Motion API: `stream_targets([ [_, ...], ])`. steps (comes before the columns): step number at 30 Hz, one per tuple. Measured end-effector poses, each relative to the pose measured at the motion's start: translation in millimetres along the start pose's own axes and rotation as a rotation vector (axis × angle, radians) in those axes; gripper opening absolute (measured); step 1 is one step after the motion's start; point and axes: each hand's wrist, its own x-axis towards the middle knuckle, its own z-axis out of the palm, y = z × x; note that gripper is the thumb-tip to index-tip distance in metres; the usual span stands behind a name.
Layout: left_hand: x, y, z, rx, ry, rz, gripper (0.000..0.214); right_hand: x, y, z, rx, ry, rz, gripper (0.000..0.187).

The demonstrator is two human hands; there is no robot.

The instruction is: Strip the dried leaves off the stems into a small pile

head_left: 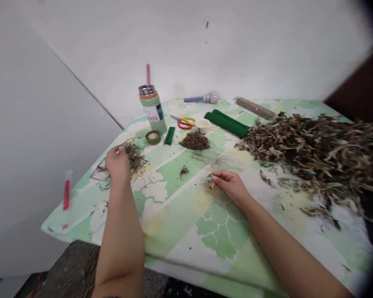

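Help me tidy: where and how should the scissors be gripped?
Probably by the red and yellow handles, from above on the near side: the scissors lie with blades pointing left toward the bottle, and the white cup crowds the handles' right.

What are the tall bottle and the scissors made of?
Bottle: probably metal, since its bare neck shines silver; the smooth green body could be paint or plastic. Scissors: thin grey blades look like metal; the evenly coloured red and yellow handles may be plastic.

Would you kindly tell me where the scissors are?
In the head view, the scissors lie right of the green bottle, just left of the small white bowl.
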Motion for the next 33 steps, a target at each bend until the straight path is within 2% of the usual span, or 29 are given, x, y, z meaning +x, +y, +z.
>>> stream_targets([
  [2, -18, 20, 9.6, -0.109, -0.065, 0.054, 0.031, 1, 1, 0, 0.013, -0.009, -0.006, 0.034],
  [5, -61, 51, 21.9, -0.205, -0.325, 0.27, 0.026, 1, 2, 0, 0.033, -0.016, -0.01, 0.032],
  [9, -119, 76, 30.3, 0.009, -0.747, 0.539, 0.033, 2, 3, 0, 0.053, -0.03, -0.003, 0.03],
  [10, -130, 79, 31.7, 0.079, -0.825, 0.598, 0.034, 2, 4, 0, 0.058, -0.038, -0.006, 0.03],
  [12, -144, 82, 33.9, 0.213, -0.904, 0.668, 0.034, 2, 5, -1, 0.066, -0.051, -0.013, 0.03],
  [17, -155, 83, 36.6, 0.471, -0.963, 0.798, 0.04, 2, 6, -1, 0.069, -0.077, -0.017, 0.03],
  [21, -157, 85, 39.1, 0.541, -0.978, 0.887, 0.039, 2, 6, -1, 0.047, -0.09, -0.027, 0.027],
  [27, -158, 85, 43.8, 0.634, -0.933, 0.994, 0.033, 0, 8, -1, -0.052, -0.126, -0.046, 0.023],
  [30, -157, 83, 43.8, 0.601, -0.918, 0.991, 0.034, 0, 7, -1, -0.038, -0.116, -0.037, 0.022],
  [33, -157, 80, 43.8, 0.51, -0.922, 0.903, 0.034, 1, 6, -1, -0.01, -0.114, -0.041, 0.022],
])
